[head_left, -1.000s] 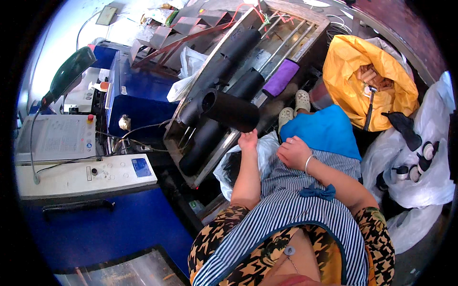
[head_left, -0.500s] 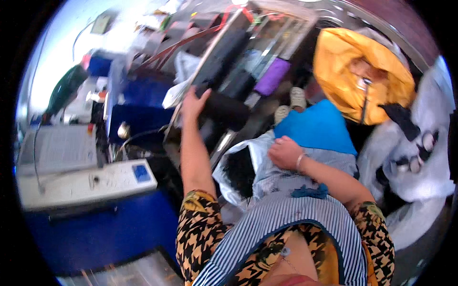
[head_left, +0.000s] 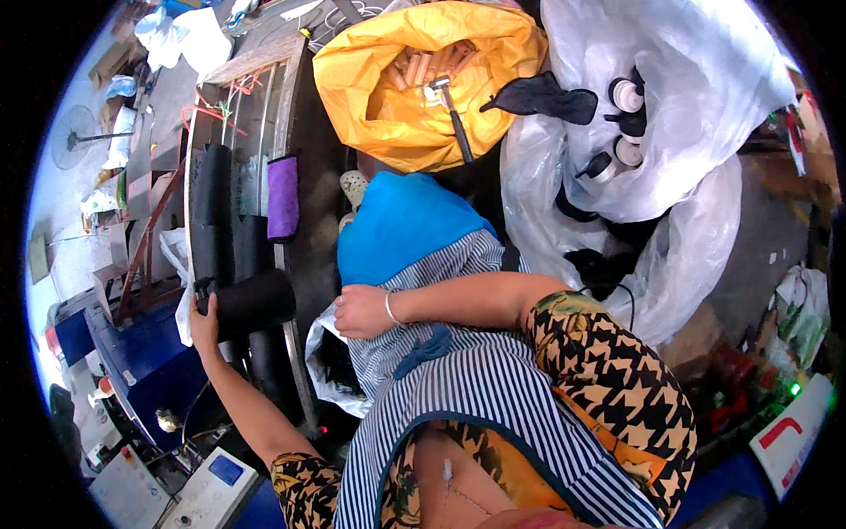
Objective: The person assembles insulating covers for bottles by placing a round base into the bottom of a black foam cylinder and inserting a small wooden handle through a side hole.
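Observation:
At the left, my left hand [head_left: 204,323] grips the near end of a black cylindrical roll [head_left: 257,305]. The roll lies crosswise over a long wooden-edged frame trough [head_left: 289,97]. More black rolls [head_left: 211,201] lie lengthwise inside that trough, and a purple roll [head_left: 283,197] sits along its right side. Over my lap, my right hand [head_left: 363,311] is curled closed against the striped apron [head_left: 493,432]; its fingertips are hidden, so I cannot see whether anything is in it. A blue cloth [head_left: 414,225] covers my knees.
A yellow sack [head_left: 352,79] holds tan cylindrical pieces, with a hammer [head_left: 454,123] resting on it. White plastic bags [head_left: 705,115] with black-and-white rolled items stand at the right. A white bag [head_left: 339,398] is beside my lap. At lower left are blue-and-white machines [head_left: 207,494].
My view has swung to the right, so the trough and sack appear farther left. My left hand keeps hold of the black roll, and my right hand stays over my lap.

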Action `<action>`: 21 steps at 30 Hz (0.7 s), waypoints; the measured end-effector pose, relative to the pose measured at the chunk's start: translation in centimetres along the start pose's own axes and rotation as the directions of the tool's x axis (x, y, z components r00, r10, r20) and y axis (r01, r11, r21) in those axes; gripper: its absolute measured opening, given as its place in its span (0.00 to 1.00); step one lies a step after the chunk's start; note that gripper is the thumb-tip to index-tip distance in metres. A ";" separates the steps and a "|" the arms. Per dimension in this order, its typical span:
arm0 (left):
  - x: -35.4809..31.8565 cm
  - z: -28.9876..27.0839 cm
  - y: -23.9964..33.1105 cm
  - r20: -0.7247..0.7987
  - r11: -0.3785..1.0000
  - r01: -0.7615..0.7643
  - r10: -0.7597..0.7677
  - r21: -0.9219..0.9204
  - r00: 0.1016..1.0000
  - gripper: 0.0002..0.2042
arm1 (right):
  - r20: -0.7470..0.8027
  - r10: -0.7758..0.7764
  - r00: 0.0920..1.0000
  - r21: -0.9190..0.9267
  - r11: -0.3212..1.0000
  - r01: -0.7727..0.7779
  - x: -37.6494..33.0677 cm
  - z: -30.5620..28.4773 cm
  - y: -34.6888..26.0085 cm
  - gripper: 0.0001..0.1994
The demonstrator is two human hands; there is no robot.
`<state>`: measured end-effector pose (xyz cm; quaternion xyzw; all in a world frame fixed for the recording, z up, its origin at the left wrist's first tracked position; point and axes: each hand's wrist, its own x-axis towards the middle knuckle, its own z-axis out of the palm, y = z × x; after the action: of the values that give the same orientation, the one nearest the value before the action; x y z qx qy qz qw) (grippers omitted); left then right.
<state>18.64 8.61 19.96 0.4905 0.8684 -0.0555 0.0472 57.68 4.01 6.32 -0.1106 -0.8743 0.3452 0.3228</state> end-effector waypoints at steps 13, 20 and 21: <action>-5.5 0.2 3.8 -0.159 0.992 0.074 -0.057 0.101 0.986 0.33 | -0.003 -0.039 0.999 0.039 0.998 0.039 -0.1 -0.7 1.9 0.06; -4.1 -0.2 1.9 -0.187 0.995 -0.057 0.040 -0.086 0.982 0.30 | -0.473 0.681 0.559 -0.469 0.342 -0.814 -5.7 -22.1 9.2 0.16; -3.0 -0.7 3.2 -0.160 0.995 0.046 -0.061 -0.093 0.985 0.31 | -0.654 0.472 0.591 -0.489 0.332 -0.807 -12.6 -25.3 14.4 0.17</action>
<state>22.96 7.78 20.86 0.4674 0.8838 0.0220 -0.0036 83.16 22.87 4.43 -0.6441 -0.7237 0.0201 0.2469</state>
